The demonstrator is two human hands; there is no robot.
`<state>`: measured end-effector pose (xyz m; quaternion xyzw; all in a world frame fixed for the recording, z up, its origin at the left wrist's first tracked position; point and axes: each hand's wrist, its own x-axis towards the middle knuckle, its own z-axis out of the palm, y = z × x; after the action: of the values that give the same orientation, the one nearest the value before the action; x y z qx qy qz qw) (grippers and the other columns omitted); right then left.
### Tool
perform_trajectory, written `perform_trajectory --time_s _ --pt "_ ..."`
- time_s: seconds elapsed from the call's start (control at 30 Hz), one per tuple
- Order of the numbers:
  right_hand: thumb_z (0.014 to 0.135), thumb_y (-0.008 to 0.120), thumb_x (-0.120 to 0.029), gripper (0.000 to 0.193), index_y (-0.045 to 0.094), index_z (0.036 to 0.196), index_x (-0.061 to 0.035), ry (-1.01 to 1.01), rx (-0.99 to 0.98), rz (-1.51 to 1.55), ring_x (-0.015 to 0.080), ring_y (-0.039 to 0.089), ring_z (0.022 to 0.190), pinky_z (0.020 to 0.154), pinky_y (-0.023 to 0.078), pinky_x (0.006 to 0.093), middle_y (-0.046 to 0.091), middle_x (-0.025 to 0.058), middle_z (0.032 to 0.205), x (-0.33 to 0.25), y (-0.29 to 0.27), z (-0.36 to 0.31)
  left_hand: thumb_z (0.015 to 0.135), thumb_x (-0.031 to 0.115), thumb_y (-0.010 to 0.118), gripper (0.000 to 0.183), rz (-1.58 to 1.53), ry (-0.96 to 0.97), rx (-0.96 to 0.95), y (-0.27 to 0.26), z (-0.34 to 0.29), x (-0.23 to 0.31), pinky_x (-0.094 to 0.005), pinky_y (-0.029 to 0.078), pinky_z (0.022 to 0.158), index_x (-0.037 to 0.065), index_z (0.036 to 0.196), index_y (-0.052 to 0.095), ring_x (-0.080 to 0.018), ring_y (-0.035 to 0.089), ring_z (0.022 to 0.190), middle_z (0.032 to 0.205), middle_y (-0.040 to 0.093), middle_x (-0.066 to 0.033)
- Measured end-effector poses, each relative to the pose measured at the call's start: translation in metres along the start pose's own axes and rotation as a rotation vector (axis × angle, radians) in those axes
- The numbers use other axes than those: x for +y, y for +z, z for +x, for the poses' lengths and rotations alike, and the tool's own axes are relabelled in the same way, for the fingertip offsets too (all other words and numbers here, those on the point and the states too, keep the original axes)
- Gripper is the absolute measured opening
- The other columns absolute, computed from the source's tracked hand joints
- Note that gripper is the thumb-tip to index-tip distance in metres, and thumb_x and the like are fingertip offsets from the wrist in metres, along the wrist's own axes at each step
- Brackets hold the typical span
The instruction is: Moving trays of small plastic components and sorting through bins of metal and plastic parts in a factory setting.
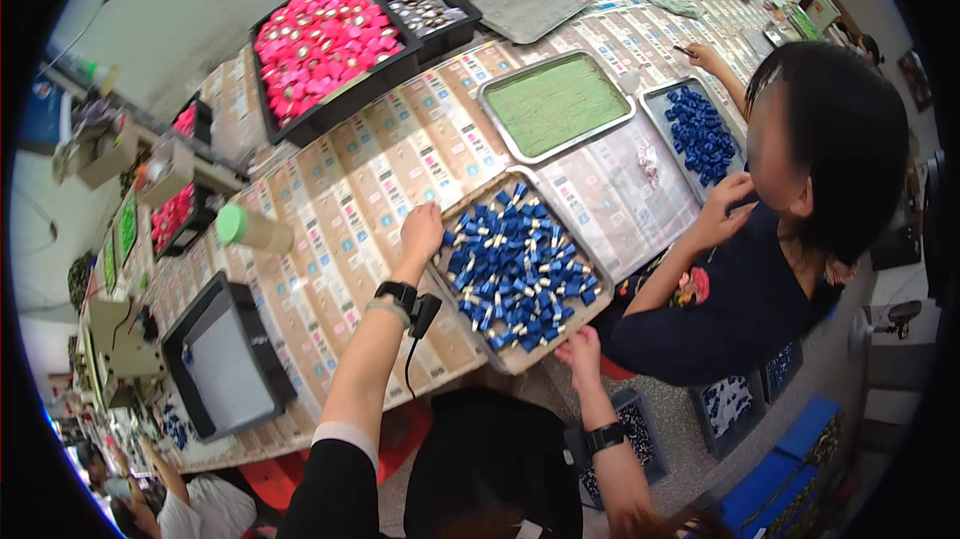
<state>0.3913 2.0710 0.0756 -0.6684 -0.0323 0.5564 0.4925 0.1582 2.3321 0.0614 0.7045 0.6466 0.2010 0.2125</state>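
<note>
While the left hand (422, 230) curls at one rim and the right hand (580, 351) pinches the near corner: tray (512, 359) of blue pieces (520, 269), at desk (320, 289) edge; uneven support could spill them.

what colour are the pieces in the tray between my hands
The pieces are blue and cream, seen best in the head view.

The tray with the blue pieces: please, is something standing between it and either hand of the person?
Nothing visible does. The left hand is at the left rim of the tray, and the right hand is at its near right edge.
</note>
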Motion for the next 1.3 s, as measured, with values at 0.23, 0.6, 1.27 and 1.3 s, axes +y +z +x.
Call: perform_trajectory --time_s 0.23,0.6,1.27,1.3 --pt "0.080 0.042 -0.004 0.016 0.042 0.096 -0.0047 0.031 0.045 0.055 0.0096 0.054 0.062 0.054 0.048 0.0223 0.054 0.0028 0.078 -0.016 0.033 -0.029 0.079 0.028 0.043 0.034 -0.003 -0.157 -0.095 0.008 0.020 0.015 -0.0450 0.039 0.066 0.001 0.066 0.060 -0.0373 0.050 0.076 0.075 0.056 -0.0207" --pt "0.079 0.048 -0.010 0.027 0.039 0.105 -0.0036 0.140 -0.132 0.048 0.0144 0.051 0.086 0.071 0.046 0.0298 0.049 0.0070 0.098 -0.028 0.137 0.018 0.080 0.029 0.042 0.032 0.119 -0.071 0.043 -0.019 0.128 -0.032 -0.0441 0.036 0.072 0.002 0.076 0.059 -0.0361 0.047 0.080 0.079 0.053 -0.0199" --pt "0.071 0.057 -0.017 0.039 0.042 0.102 0.0018 -0.908 0.637 -0.370 0.0175 0.050 0.073 0.065 0.041 0.0291 0.051 0.0094 0.083 -0.277 0.113 0.270 0.064 0.026 0.066 0.022 0.155 -0.017 0.074 0.010 0.073 0.113 -0.0362 0.027 0.076 0.007 0.075 0.060 -0.0238 0.038 0.090 0.087 0.045 -0.0063" --pt "0.069 0.059 -0.019 0.043 0.042 0.102 0.0022 -0.886 0.689 -0.465 0.0204 0.050 0.077 0.069 0.039 0.0314 0.050 0.0113 0.085 -0.290 0.103 0.289 0.064 0.025 0.067 0.023 0.143 -0.031 0.078 0.008 0.073 0.116 -0.0363 0.027 0.077 0.007 0.075 0.060 -0.0238 0.038 0.091 0.087 0.044 -0.0062"
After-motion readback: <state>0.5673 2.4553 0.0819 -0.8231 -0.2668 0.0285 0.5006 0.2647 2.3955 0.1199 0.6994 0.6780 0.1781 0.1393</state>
